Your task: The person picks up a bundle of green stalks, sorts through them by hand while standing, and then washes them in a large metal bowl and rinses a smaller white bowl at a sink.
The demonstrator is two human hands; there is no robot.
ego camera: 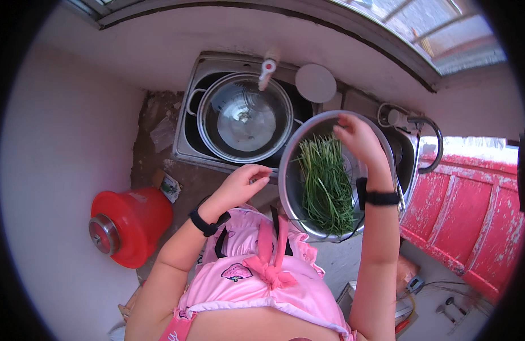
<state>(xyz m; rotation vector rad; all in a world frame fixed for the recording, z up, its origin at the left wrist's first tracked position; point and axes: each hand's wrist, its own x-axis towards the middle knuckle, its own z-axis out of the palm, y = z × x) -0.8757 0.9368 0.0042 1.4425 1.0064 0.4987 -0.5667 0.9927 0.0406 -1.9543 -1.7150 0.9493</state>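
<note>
A large round metal basin (288,200) holds a bunch of long green leafy stalks (326,187), perhaps garlic chives. Over the basin's far part is my right hand (354,134), fingers curled above the tips of the stalks with nothing seen in them. My left hand (247,181) hovers near the front edge of the sink, left of the basin, its thumb and fingers apart and nothing between them. A two-handled metal pot (245,123) with clear water stands in the sink (181,140). Above its far rim is a white tap (266,74) with a red mark.
A white round lid or plate (315,83) rests by the wall behind the sink. A curved dark pipe or spout (435,145) is at the right. On the left lies a red plastic container (139,217). A worn red wooden panel (462,213) stands at the far right.
</note>
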